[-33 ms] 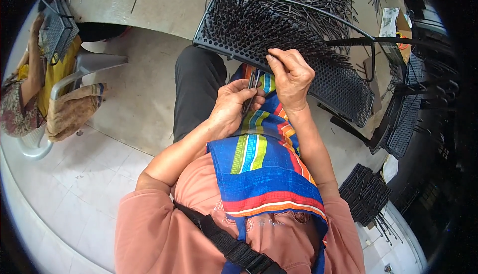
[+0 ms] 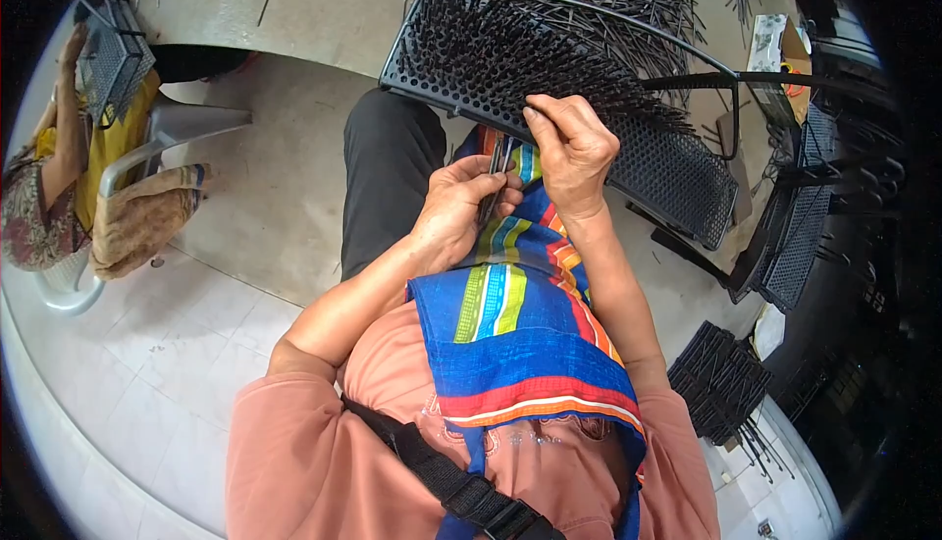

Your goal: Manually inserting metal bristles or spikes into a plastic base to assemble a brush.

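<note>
A long black perforated rack (image 2: 677,172) lies slanted in front of me, at the table's near edge. Dark thin rods (image 2: 500,45) stand densely in the holes of its left and middle part, while bare holes show at its right end. My left hand (image 2: 456,208) is closed round a few thin dark rods (image 2: 497,157), just below the rack. With thumb and forefinger pinched, my right hand (image 2: 579,153) is at the rack's near edge, beside the standing rods. Whatever sits between those fingertips is too small to make out.
Loose dark rods (image 2: 628,10) are heaped on the table (image 2: 324,10) behind the rack. More black racks (image 2: 800,216) stand at the right, near an open box (image 2: 780,54). Dark rods are bundled low at the right (image 2: 721,383). Another person (image 2: 64,148) sits at far left, by a grey chair (image 2: 186,123).
</note>
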Action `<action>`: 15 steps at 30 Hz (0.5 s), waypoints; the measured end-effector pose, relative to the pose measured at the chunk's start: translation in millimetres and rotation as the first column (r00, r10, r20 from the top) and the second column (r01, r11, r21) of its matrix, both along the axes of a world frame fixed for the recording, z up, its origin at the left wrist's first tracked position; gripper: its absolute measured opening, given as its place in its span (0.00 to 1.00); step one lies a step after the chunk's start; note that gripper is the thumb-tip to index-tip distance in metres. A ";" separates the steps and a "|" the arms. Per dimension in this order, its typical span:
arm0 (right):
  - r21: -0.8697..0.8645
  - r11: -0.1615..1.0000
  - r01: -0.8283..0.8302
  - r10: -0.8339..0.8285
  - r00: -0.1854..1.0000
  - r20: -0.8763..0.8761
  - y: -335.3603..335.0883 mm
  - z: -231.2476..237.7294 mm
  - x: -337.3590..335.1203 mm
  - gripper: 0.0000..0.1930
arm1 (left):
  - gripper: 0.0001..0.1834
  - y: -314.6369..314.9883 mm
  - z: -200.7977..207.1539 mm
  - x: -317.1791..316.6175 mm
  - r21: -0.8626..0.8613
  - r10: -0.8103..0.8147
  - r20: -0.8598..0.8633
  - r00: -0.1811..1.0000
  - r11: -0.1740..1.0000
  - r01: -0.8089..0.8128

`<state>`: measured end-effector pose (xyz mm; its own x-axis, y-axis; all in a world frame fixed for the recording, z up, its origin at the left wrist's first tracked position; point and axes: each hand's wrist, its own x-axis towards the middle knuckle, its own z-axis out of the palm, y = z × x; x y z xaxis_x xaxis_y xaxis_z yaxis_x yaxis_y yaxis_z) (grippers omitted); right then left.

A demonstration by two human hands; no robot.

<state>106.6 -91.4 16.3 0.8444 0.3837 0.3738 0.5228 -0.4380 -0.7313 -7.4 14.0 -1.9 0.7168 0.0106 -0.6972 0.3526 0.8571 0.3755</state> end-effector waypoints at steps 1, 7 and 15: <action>0.002 1.000 -0.028 0.028 0.999 0.035 0.7 -0.4 0.6 0.08 | 0.07 0.4 0.2 0.9 -0.011 -0.002 0.016 1.000 1.000 0.002; -0.108 0.988 -0.109 0.128 0.974 0.187 -3.4 -0.1 2.1 0.09 | 0.08 0.9 2.6 2.2 -0.032 0.025 0.050 0.998 0.999 -0.024; -0.158 0.985 -0.065 0.086 0.988 0.130 0.4 7.2 8.9 0.07 | 0.07 1.2 -0.9 3.3 -0.048 0.021 0.031 0.999 0.999 -0.019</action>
<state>115.6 -91.1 23.5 0.7565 0.5054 0.4150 0.6481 -0.4945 -0.5791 -4.0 15.3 -2.8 0.7381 -0.0075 -0.6746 0.3240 0.8810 0.3447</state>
